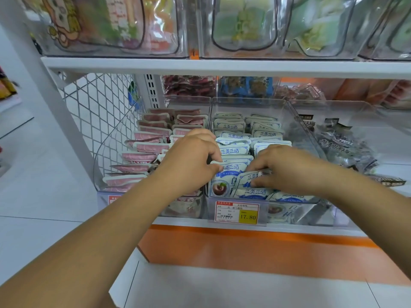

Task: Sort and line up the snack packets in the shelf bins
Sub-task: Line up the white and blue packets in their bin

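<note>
A clear middle bin (298, 127) holds two rows of white-and-blue snack packets (231, 124) standing on edge. My left hand (191, 156) reaches in from the left, and its thumb and fingers pinch the top edge of an upright white-and-blue packet (231, 167) near the front. My right hand (287, 167) grips a tilted white-and-blue packet (246, 177) just to the right of it, fingers curled over its top. The clear bin on the left holds rows of pink packets (146, 136). Part of the front rows is hidden by my hands.
A clear bin on the right holds loose dark grey packets (342, 145). A red and yellow price tag (236, 212) hangs on the middle bin's front. Above runs a white shelf (222, 65) with more clear bins. A wire mesh side panel (100, 112) closes the left end.
</note>
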{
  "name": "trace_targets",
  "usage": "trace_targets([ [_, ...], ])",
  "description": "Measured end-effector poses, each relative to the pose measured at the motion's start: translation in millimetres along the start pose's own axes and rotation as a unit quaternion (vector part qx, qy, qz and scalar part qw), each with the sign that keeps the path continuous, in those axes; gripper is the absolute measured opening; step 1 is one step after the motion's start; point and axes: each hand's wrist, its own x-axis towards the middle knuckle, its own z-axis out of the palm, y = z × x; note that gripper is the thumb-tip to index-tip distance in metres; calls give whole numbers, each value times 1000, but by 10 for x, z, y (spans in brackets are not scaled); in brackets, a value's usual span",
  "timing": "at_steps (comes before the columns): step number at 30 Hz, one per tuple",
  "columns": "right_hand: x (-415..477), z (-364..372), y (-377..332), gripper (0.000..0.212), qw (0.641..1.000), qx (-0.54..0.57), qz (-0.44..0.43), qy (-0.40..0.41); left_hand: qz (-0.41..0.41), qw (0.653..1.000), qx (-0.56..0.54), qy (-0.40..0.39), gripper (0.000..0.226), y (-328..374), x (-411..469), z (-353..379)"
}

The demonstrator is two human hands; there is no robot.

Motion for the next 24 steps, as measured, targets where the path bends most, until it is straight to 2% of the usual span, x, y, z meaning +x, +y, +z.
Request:
trace_targets([
  [2,-33,-10,-7,15,999,20,-14,41,6,1000,-17,-1,7,6,1,3],
  [4,-67,-96,9,17,989,104,-14,106,5,999,-36,-3,7,5,1,-5],
  [6,-92,-155,4,17,975,174,-17,139,9,999,-49,-3,7,-5,11,-14],
  [14,101,189,-260,15,992,71,-66,80,7,998,-60,-23,4,-13,23,-29],
  [17,157,230,-276,19,994,80,-58,43,10,999,-44,-20,6,9,15,-53],
  [21,8,-26,-118,13,985,171,-25,14,93,995,29,0,26,2,-77,-109],
  [24,-167,-167,18,12,992,123,-30,1,135,989,62,-24,33,-6,-134,-133],
])
